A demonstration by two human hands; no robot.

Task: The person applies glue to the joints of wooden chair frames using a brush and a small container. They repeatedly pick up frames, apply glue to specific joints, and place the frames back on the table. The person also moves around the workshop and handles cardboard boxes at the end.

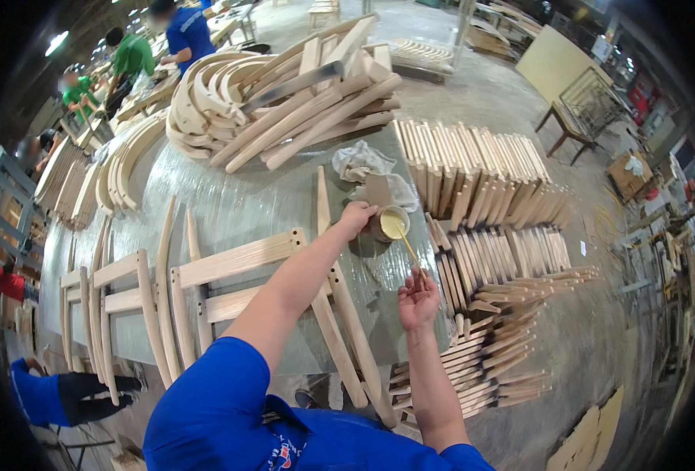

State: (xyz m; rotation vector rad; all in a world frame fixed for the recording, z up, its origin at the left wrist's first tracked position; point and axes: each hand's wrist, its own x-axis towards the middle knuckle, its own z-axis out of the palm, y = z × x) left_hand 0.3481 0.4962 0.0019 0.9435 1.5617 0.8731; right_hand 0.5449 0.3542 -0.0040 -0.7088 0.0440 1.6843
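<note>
A small round cup (381, 232) of pale yellowish liquid stands on the table near its right edge. My left hand (356, 219) is closed at the cup's left rim, its fingertips partly hidden. My right hand (419, 303), palm up, pinches a thin yellowish stick (406, 247) whose far end dips into the liquid. Whether that end has bristles is hidden. Under my left arm and to its left stand pale wooden frames (237, 263) with curved legs and crossbars. Behind the cup lie a brownish flat piece (378, 191) and crumpled white cloths (361, 162).
A large pile of curved and straight wooden parts (284, 110) covers the table's far end. Stacked wooden sticks (473, 165) stand along its right side, at several levels. Further right is a dark metal-and-wood chair (583, 110). Co-workers (188, 35) are at the far left.
</note>
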